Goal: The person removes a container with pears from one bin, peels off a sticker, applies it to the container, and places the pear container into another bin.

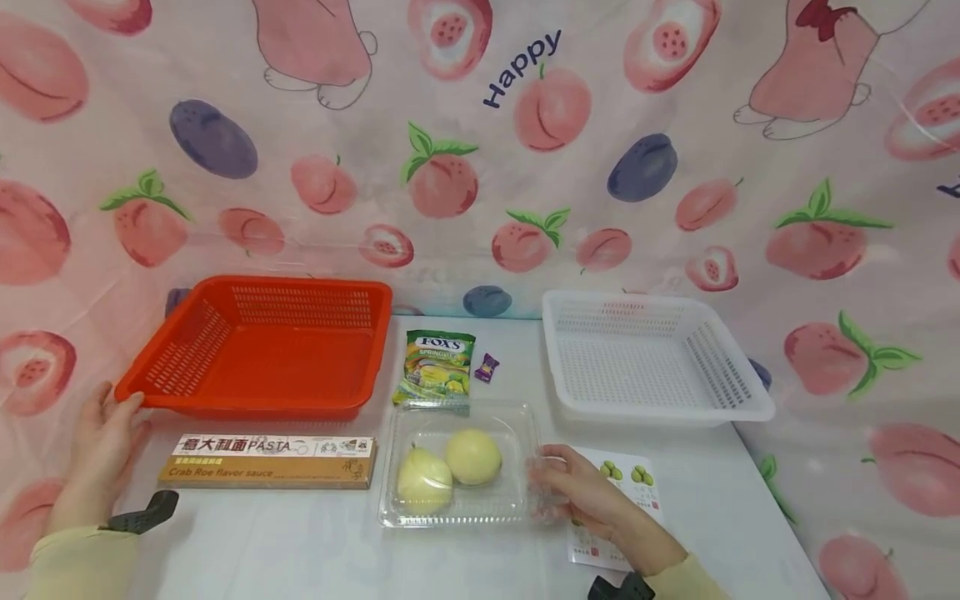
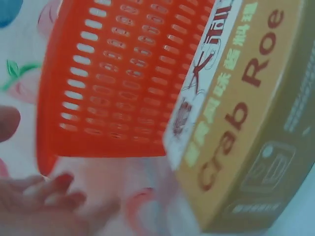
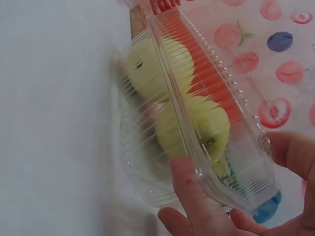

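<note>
Right hand (image 1: 581,487) gripping a clear lidded container (image 1: 465,521) at its right side; in the right wrist view the thumb and fingers pinch the plastic near one corner. Ribbing and glare on the plastic blur the outlines of the two pale yellow-green fruits inside (front left fruit (image 1: 424,482); right-hand fruit (image 1: 473,457)), and the held edge is partly covered by the fingers. Whether the container bears fully on the white table (image 1: 300,542) cannot be told.

Left hand (image 1: 101,442), fingers loosely extended, at the near left corner of the red basket (image 1: 285,358). In the left wrist view this hand is blurred and cut off by the frame; contact between fingertips and rim is hard to confirm.

The container lies to the left of the right hand's grip, with both fruits beyond the fingertips. The pasta box (image 1: 270,462) lies just left of it, in front of the red basket. A green candy packet (image 1: 437,362) meets the container's far edge, its lower end seen through plastic; a purple wrapped sweet (image 1: 486,367) lies beside it. The right hand and forearm hide part of a printed sheet (image 1: 637,477), below the white basket (image 1: 630,371) in the head view.
</note>
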`<state>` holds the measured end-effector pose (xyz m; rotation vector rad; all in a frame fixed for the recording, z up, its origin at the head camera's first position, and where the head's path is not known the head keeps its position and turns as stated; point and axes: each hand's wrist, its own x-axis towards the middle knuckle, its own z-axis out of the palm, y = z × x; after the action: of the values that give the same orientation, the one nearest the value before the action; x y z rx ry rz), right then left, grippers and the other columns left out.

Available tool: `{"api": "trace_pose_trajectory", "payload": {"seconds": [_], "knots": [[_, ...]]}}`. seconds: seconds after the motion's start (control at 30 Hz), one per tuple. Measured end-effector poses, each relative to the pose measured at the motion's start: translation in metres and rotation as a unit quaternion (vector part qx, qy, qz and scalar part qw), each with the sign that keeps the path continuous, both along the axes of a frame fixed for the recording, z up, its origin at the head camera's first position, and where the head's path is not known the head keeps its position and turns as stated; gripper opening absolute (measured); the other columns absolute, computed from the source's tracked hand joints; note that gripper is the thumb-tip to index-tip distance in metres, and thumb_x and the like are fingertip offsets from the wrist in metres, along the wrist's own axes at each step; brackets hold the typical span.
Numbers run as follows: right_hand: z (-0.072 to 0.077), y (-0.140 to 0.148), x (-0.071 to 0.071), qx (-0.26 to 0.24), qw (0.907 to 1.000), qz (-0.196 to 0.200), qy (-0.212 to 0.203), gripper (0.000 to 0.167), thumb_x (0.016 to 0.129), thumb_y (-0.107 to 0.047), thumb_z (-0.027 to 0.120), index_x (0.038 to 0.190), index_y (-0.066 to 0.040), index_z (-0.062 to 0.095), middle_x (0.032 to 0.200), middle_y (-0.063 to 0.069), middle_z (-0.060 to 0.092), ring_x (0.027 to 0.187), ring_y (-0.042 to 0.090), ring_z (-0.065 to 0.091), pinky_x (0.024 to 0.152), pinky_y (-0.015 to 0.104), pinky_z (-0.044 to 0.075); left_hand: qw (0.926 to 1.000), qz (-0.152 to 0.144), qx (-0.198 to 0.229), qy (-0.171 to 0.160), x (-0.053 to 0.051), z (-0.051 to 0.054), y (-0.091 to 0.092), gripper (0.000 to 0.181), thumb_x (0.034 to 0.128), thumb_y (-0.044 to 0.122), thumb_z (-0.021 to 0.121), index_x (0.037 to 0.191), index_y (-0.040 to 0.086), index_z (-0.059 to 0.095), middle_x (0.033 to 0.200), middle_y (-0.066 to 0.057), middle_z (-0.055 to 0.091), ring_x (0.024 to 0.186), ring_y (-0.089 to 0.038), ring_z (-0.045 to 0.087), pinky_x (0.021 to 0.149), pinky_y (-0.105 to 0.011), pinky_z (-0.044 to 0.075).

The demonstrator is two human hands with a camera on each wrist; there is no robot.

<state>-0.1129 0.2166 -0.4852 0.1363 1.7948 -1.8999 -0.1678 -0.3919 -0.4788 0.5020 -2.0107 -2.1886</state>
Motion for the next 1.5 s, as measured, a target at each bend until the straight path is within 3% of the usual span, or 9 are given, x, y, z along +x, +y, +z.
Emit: {"api": "trace_pose_trajectory", "payload": {"seconds": [0.07, 0.17, 0.23, 0.33, 0.53, 0.73, 1.03, 1.27, 1.5], "knots": [[0.001, 0.000, 0.000, 0.005, 1.0000, 0.002, -0.002, 0.063, 0.096, -0.018, 0.061, 0.144, 0.005, 0.027, 0.140, 0.028, 0.042, 0.112, 0.034, 0.056, 0.078, 0.044, 0.057, 0.9927, 0.044, -0.108, -0.027, 0.002, 0.009, 0.006, 0.079, 0.1026, 0.034, 0.047, 0.157, 0.018, -0.008, 0.163, -0.002, -0.004, 0.146, -0.017, 0.008, 0.107, -0.029, 0.030], [0.002, 0.000, -0.001, 0.018, 0.9998, 0.006, -0.005, 0.065, 0.096, -0.021, 0.062, 0.144, 0.005, 0.027, 0.137, 0.027, 0.044, 0.112, 0.034, 0.056, 0.079, 0.044, 0.057, 0.9590, 0.114, -0.253, -0.058, 0.010, 0.026, 0.020, 0.071, 0.1013, 0.034, 0.041, 0.158, 0.012, 0.005, 0.163, -0.008, 0.003, 0.147, -0.027, 0.005, 0.116, -0.044, 0.010], [0.004, 0.000, -0.001, 0.031, 0.9995, 0.008, -0.005, 0.066, 0.096, -0.023, 0.062, 0.145, 0.004, 0.027, 0.136, 0.027, 0.045, 0.112, 0.033, 0.057, 0.079, 0.043, 0.057, 0.9376, 0.151, -0.309, -0.054, 0.016, 0.039, 0.035, 0.067, 0.0998, 0.032, 0.042, 0.157, 0.011, 0.014, 0.162, -0.010, 0.011, 0.146, -0.029, 0.010, 0.116, -0.049, 0.007], [0.006, 0.000, -0.001, 0.050, 0.9987, 0.013, 0.000, 0.069, 0.096, -0.026, 0.063, 0.146, 0.004, 0.027, 0.136, 0.027, 0.046, 0.111, 0.034, 0.057, 0.078, 0.042, 0.057, 0.9314, 0.157, -0.328, -0.016, 0.024, 0.059, 0.063, 0.061, 0.0996, 0.028, 0.045, 0.156, 0.015, 0.024, 0.161, -0.004, 0.019, 0.145, -0.026, 0.015, 0.116, -0.047, 0.008], [0.006, 0.005, -0.001, 0.061, 0.9980, 0.016, 0.009, 0.072, 0.096, -0.030, 0.063, 0.149, 0.002, 0.025, 0.139, 0.027, 0.044, 0.116, 0.036, 0.054, 0.081, 0.045, 0.055, 0.9428, 0.066, -0.312, 0.096, 0.040, 0.078, 0.123, 0.050, 0.1012, 0.021, 0.052, 0.150, 0.022, 0.041, 0.151, -0.002, 0.041, 0.139, -0.014, 0.032, 0.111, -0.025, 0.025], [0.004, 0.021, -0.001, 0.094, 0.9943, -0.003, 0.050, 0.071, 0.097, -0.031, 0.062, 0.149, 0.002, 0.027, 0.139, 0.028, 0.045, 0.121, 0.040, 0.051, 0.086, 0.045, 0.054, 0.9163, -0.099, -0.346, 0.174, 0.060, 0.062, 0.178, 0.048, 0.0997, 0.016, 0.058, 0.145, 0.008, 0.045, 0.143, -0.013, 0.049, 0.128, -0.030, 0.048, 0.092, -0.007, 0.036], [0.006, 0.049, -0.003, 0.184, 0.9791, -0.041, 0.076, 0.068, 0.096, -0.035, 0.062, 0.148, -0.001, 0.034, 0.138, 0.024, 0.049, 0.115, 0.035, 0.056, 0.088, 0.044, 0.053, 0.9133, -0.233, -0.309, 0.127, 0.077, 0.028, 0.222, 0.058, 0.0987, 0.029, 0.061, 0.148, 0.006, 0.040, 0.147, -0.017, 0.043, 0.122, -0.041, 0.052, 0.092, -0.038, 0.049], [0.000, 0.061, -0.001, 0.244, 0.9648, -0.055, 0.083, 0.060, 0.098, -0.033, 0.060, 0.145, -0.001, 0.041, 0.134, 0.020, 0.052, 0.106, 0.030, 0.061, 0.087, 0.043, 0.053, 0.9150, -0.268, -0.294, 0.066, 0.083, 0.012, 0.237, 0.069, 0.0967, 0.038, 0.062, 0.152, 0.011, 0.032, 0.152, -0.017, 0.034, 0.121, -0.044, 0.052, 0.085, -0.049, 0.053], [-0.006, 0.066, 0.000, 0.281, 0.9549, -0.053, 0.080, 0.054, 0.099, -0.030, 0.059, 0.140, 0.001, 0.047, 0.125, 0.016, 0.057, 0.100, 0.027, 0.063, 0.086, 0.043, 0.053, 0.8972, -0.281, -0.335, 0.062, 0.085, 0.003, 0.241, 0.075, 0.0974, 0.038, 0.060, 0.156, 0.010, 0.022, 0.157, -0.017, 0.025, 0.130, -0.046, 0.041, 0.100, -0.064, 0.036]]}}
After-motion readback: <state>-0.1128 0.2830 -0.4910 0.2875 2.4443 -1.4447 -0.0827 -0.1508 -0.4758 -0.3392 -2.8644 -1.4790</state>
